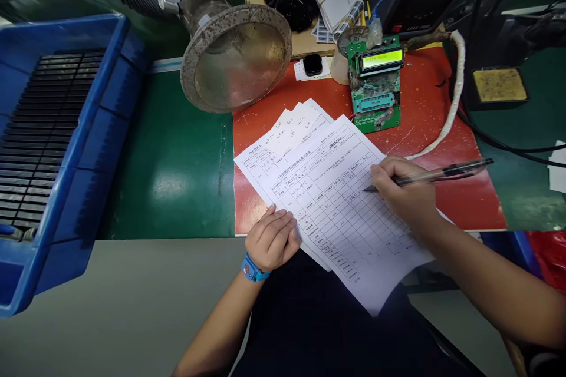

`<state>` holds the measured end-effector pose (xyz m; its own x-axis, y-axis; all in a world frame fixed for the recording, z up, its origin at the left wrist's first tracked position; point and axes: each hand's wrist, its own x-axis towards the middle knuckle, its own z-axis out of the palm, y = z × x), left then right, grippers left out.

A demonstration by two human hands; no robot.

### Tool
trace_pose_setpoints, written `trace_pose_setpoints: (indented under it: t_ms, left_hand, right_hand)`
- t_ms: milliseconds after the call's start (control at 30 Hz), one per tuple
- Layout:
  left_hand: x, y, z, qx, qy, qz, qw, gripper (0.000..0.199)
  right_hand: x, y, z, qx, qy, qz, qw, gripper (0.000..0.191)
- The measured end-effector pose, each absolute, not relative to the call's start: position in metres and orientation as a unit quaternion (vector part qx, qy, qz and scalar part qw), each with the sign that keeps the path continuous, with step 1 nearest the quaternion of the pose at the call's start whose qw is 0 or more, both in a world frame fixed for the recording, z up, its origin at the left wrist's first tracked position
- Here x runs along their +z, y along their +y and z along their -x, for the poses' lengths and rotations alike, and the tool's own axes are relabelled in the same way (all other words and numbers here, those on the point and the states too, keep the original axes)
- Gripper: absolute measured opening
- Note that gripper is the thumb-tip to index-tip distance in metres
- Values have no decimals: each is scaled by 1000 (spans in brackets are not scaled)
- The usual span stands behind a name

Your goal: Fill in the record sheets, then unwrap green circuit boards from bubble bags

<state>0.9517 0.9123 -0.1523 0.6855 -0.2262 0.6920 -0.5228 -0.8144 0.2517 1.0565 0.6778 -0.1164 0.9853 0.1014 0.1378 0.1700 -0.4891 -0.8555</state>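
Note:
My right hand (402, 188) is shut on a clear ballpoint pen (442, 172), and the pen's tip rests on a printed table form (340, 212). My left hand (272, 238) lies curled on the form's lower left edge, holding the paper down. A blue wrist strap (253, 268) circles my left wrist. Under the form are further sheets with handwriting (292, 135). Beyond the papers, a green circuit board with a lit LCD screen and a chip socket (375, 79) sits on an orange-red mat (442, 88).
A large round fume extractor hood (234, 59) hangs over the green bench mat (177, 153) at the back. A blue plastic crate (57, 147) stands at the left. A black device (312, 64), cables and a yellow soldering sponge (499, 85) lie at the back.

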Motion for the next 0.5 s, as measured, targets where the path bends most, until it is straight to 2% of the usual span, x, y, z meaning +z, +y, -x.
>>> trace_pose_setpoints:
  t_ms: [500]
  left_hand:
    - [-152, 911, -951, 342, -207, -890, 219, 17]
  right_hand:
    - [-117, 677, -1055, -70, -57, 853, 514, 35]
